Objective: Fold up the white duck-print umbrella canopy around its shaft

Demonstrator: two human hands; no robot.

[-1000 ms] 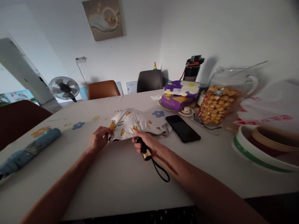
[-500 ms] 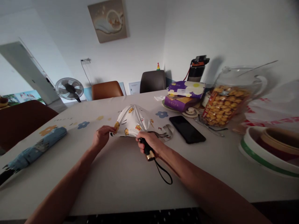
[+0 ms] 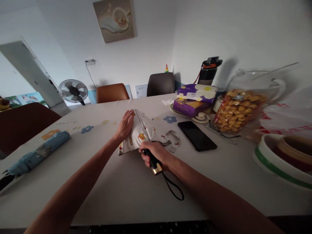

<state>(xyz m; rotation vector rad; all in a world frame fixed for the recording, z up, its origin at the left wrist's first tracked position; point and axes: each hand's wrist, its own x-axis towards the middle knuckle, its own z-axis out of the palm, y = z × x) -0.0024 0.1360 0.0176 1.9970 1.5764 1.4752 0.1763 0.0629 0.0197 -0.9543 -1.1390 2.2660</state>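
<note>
In the middle of the table lies a white folding umbrella (image 3: 136,131) with yellow cartoon prints, its canopy loose and collapsed. My right hand (image 3: 156,152) is wrapped round its black and gold handle, from which a black wrist loop hangs. Flat against the canopy's upper left side rests my left hand (image 3: 125,125), fingers stretched out together. The umbrella's closing strap (image 3: 174,140) sticks out to the right. A furled blue umbrella (image 3: 40,152) lies at the left.
Right of the umbrella lies a black phone (image 3: 197,136), with glasses (image 3: 225,136) beyond it. Farther right are a snack jar (image 3: 240,112), purple tissue packs (image 3: 195,94), a dark bottle (image 3: 208,71) and stacked bowls (image 3: 275,162). Chairs (image 3: 113,93) stand behind the table (image 3: 117,201).
My left hand has let go of the canopy's left edge and moved up and right onto its side. The canopy looks flatter, its left corner lower. My right hand keeps the handle.
</note>
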